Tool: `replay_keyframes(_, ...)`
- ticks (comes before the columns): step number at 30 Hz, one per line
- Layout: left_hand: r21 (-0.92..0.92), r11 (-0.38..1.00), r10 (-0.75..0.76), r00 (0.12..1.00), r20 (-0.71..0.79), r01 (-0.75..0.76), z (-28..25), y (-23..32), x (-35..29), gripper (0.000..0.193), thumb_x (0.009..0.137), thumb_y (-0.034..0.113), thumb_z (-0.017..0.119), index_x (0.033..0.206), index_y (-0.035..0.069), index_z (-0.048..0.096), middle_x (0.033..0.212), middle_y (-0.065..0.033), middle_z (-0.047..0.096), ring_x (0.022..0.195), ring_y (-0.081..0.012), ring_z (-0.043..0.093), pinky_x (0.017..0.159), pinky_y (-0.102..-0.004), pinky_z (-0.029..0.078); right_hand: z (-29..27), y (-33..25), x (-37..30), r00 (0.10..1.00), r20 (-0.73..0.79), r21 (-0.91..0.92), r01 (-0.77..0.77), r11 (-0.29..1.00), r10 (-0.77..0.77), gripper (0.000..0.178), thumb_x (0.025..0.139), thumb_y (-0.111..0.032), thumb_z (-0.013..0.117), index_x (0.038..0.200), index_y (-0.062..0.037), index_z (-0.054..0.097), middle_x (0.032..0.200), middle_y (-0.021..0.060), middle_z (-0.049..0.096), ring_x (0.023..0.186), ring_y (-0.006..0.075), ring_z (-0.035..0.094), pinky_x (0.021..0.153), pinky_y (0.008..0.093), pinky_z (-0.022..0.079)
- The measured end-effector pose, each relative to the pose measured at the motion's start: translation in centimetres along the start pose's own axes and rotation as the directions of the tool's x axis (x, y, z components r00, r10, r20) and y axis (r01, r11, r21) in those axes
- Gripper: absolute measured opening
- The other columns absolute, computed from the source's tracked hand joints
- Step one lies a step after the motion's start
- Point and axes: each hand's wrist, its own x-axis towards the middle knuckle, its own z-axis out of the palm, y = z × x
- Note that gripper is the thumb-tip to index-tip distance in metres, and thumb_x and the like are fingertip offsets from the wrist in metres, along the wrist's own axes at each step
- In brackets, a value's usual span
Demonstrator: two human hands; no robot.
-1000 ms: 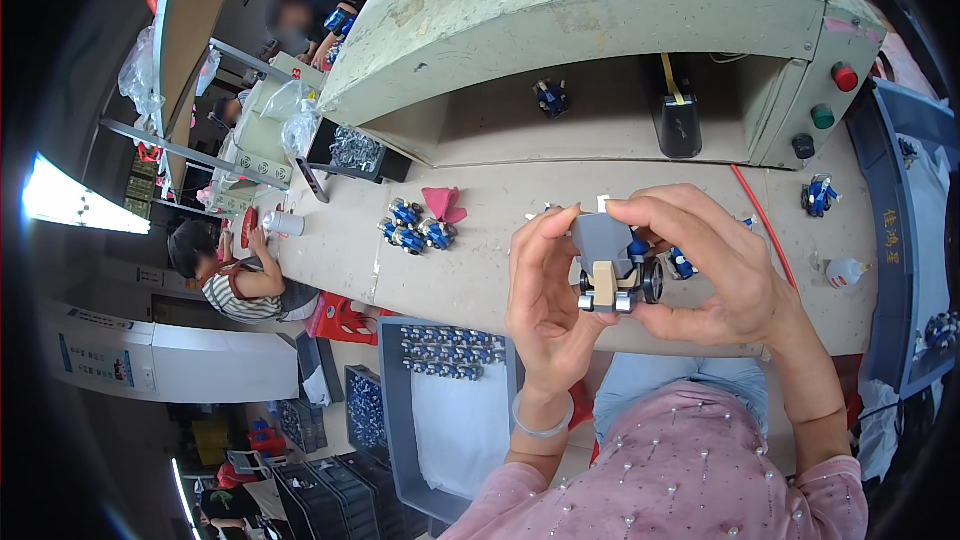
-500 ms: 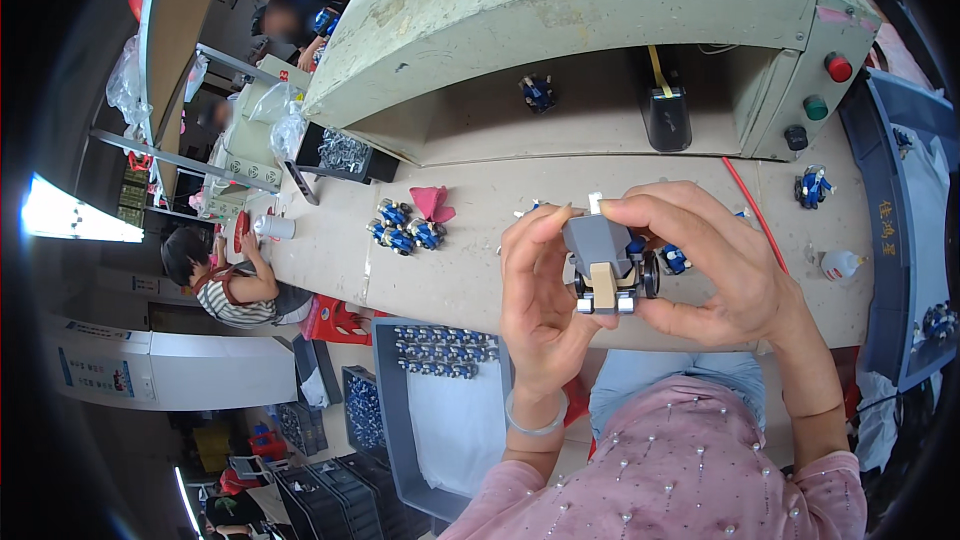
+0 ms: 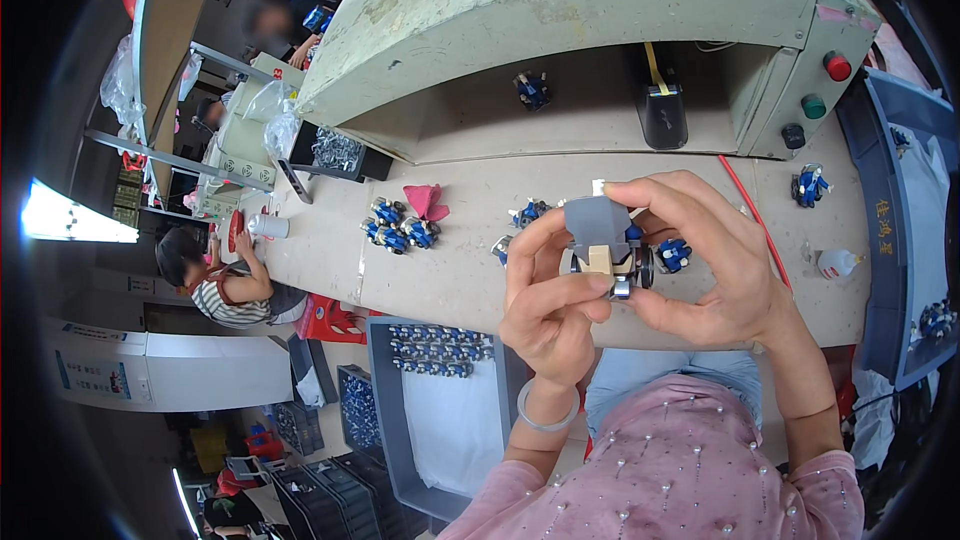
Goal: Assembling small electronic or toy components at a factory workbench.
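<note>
Above the near part of the bench I hold a small wheeled toy between both hands. It has a dark grey angular panel, a beige middle piece, black wheels, silver ends and a white tip at the top. My left hand grips its left side, thumb and forefinger at the beige and silver lower part. My right hand holds it from the right, fingertips at the top and thumb by the wheel and lower end. Small blue-and-white toys lie just behind my hands, and another blue toy shows between my right fingers and thumb.
A pale green machine with buttons spans the back. Several blue toys lie by a pink cloth. A grey tray holds rows of toys; a blue bin, bottle and red rod are right. A co-worker sits left.
My left thumb and fingers have shifted onto the toy's lower left part, covering one silver end. The right hand keeps its hold, and the toys behind show more.
</note>
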Motion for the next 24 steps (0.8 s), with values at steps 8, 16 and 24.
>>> replay_keyframes(8, -0.023, 1.0, -0.003, 0.997, -0.083, 0.001, 0.4, -0.3, -0.9, 0.021, 0.081, 0.022, 0.069, 0.089, 0.003, 0.062, 0.123, -0.0258, 0.047, 0.112, -0.035, 0.053, 0.093, -0.0474, 0.044, 0.1, 0.2, 0.1, 0.997, -0.02, -0.039, 0.071, 0.997, -0.072, 0.06, 0.061, -0.001, 0.07, 0.119, 0.0028, 0.054, 0.103, 0.0161, 0.058, 0.075, 0.0211, 0.062, 0.064, 0.0288, 0.053)
replay_keyframes(16, -0.135, 0.988, -0.094, 0.992, -0.087, 0.082, 0.3, -1.1, -1.4, 0.024, 0.085, 0.024, 0.066, 0.092, 0.003, 0.057, 0.125, -0.0248, 0.047, 0.114, -0.0346, 0.051, 0.097, -0.0475, 0.04, 0.3, 0.1, 0.0, 0.999, -0.021, -0.046, 0.028, 0.999, -0.029, 0.062, 0.06, -0.001, 0.071, 0.12, 0.0024, 0.053, 0.102, 0.0151, 0.057, 0.075, 0.0205, 0.061, 0.063, 0.0284, 0.053)
replay_keyframes(24, -0.153, 0.981, -0.132, 0.989, -0.061, 0.122, 0.1, -1.3, -1.3, 0.025, 0.085, 0.026, 0.066, 0.092, 0.004, 0.056, 0.125, -0.0241, 0.047, 0.116, -0.0337, 0.05, 0.099, -0.047, 0.039, 0.3, 0.4, 0.0, 1.0, -0.008, -0.029, 0.012, 1.0, -0.012, 0.063, 0.06, -0.001, 0.071, 0.12, 0.0022, 0.053, 0.102, 0.015, 0.057, 0.078, 0.0206, 0.06, 0.065, 0.029, 0.052)
